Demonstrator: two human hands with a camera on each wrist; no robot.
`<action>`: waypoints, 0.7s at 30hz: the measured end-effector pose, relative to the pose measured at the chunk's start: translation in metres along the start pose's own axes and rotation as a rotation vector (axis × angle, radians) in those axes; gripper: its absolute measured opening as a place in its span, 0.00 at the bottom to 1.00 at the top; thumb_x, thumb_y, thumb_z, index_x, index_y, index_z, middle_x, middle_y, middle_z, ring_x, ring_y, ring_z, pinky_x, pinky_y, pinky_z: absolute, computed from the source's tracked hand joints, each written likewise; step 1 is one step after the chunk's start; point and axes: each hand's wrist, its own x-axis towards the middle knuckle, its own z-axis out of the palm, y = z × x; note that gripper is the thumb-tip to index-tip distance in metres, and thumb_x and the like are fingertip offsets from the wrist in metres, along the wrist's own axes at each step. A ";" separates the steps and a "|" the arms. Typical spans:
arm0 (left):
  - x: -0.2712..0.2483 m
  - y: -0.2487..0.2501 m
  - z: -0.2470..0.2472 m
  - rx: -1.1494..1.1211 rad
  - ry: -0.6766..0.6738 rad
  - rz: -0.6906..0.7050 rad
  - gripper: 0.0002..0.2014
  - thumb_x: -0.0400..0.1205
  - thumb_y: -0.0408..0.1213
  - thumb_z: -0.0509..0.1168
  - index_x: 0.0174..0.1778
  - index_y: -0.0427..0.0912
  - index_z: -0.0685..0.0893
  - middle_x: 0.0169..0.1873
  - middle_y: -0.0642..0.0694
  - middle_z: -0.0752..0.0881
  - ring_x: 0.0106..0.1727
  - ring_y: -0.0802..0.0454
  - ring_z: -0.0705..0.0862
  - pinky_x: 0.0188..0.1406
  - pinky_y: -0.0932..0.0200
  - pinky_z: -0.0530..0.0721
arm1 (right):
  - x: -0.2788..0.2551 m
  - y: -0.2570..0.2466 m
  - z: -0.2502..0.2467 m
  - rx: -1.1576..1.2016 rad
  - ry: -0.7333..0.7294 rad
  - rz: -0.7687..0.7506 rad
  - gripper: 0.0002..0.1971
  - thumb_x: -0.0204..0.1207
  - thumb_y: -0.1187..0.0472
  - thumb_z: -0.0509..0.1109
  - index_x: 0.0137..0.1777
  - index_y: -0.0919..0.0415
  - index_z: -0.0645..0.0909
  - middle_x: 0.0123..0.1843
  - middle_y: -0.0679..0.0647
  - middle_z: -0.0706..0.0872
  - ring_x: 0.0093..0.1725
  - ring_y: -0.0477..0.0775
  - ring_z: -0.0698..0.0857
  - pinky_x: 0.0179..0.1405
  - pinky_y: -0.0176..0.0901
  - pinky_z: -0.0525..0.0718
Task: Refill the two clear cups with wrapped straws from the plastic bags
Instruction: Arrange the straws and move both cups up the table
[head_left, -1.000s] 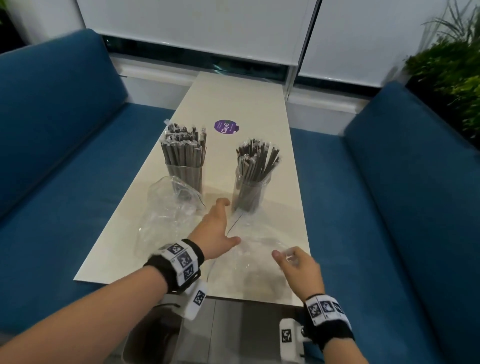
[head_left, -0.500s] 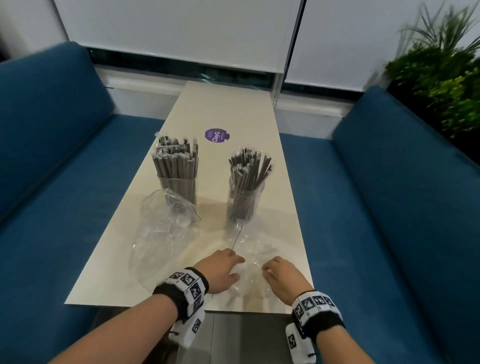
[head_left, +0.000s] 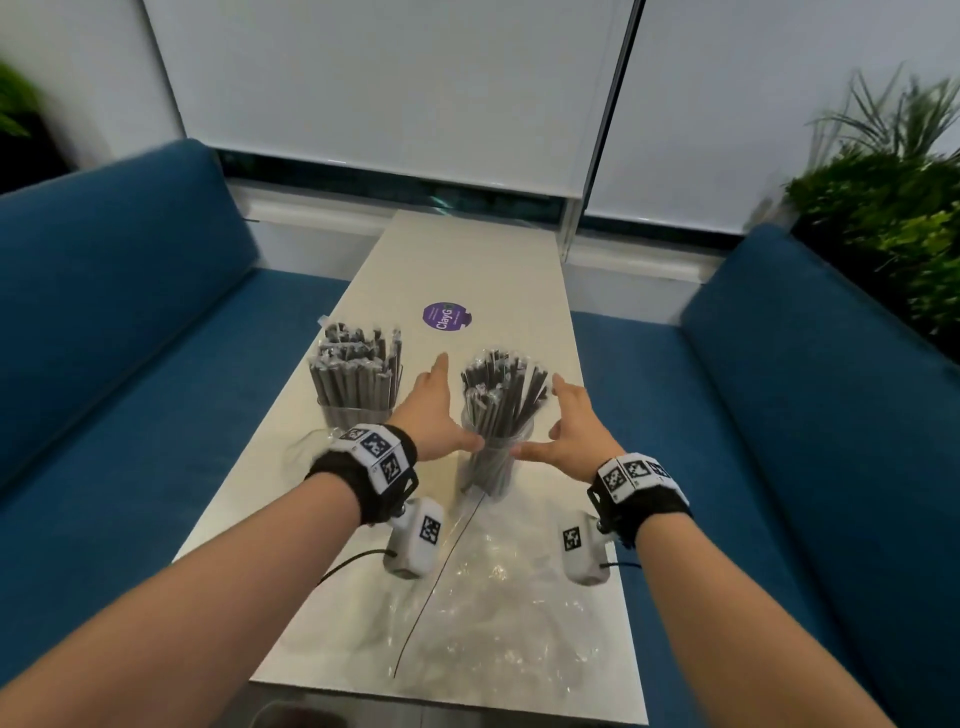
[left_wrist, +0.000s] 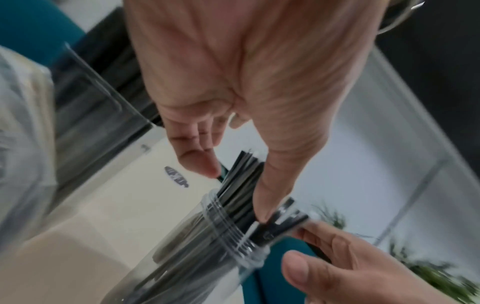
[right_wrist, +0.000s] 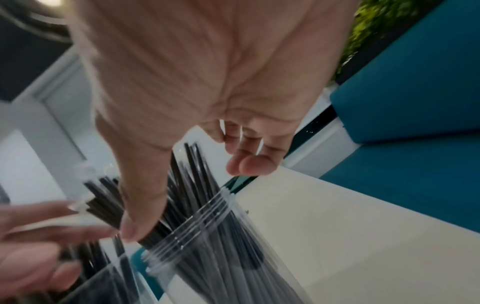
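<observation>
Straws (head_left: 501, 395) in clear wrappers fan out of the right clear cup (head_left: 493, 467), which stands near the middle of the table (head_left: 467, 260), and they splay unevenly past its ribbed rim. Both hands flank this bundle: the left hand (head_left: 434, 415) on its left side, the right hand (head_left: 576, 428) on its right, fingers extended and loosely spread, thumbs (left_wrist: 270, 197) low near the rim. Neither hand appears to clamp anything; the wrist views are blurred, so whether fingertips actually touch the wrappers I cannot tell for certain.

The step in hand looks like gathering and straightening the fan. Done well, that means bringing the palms in together from both sides, evenly, so the light cup is not tipped or slid, and pressing on the straws just above the rim instead of at their tips, where the wrappers would crumple.

To the left, the left clear cup (head_left: 358, 384) is already packed full and upright. An emptied plastic bag (head_left: 498, 613) lies crumpled on the near end of the table, another (head_left: 306, 452) sits partly hidden behind the left wrist. Blue sofas (head_left: 130, 364) run along both sides.
</observation>
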 end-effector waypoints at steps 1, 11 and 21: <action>0.012 0.002 0.001 0.008 -0.026 -0.002 0.68 0.69 0.44 0.85 0.91 0.50 0.37 0.88 0.37 0.60 0.80 0.36 0.77 0.80 0.39 0.75 | 0.012 -0.005 0.000 -0.030 -0.026 -0.054 0.57 0.71 0.49 0.85 0.91 0.52 0.50 0.88 0.53 0.60 0.57 0.55 0.83 0.58 0.47 0.83; 0.055 0.016 -0.014 -0.346 0.035 0.032 0.35 0.73 0.48 0.76 0.75 0.52 0.69 0.65 0.38 0.86 0.67 0.37 0.85 0.67 0.37 0.84 | 0.052 -0.016 -0.027 0.465 0.222 -0.195 0.19 0.78 0.65 0.78 0.67 0.54 0.79 0.63 0.53 0.87 0.45 0.57 0.91 0.44 0.47 0.91; 0.056 0.009 -0.001 -0.115 -0.157 0.109 0.46 0.69 0.32 0.83 0.80 0.49 0.67 0.65 0.46 0.83 0.50 0.47 0.88 0.58 0.44 0.89 | 0.057 0.013 -0.003 0.165 -0.063 -0.062 0.50 0.62 0.47 0.90 0.83 0.48 0.69 0.77 0.50 0.81 0.64 0.55 0.87 0.69 0.56 0.84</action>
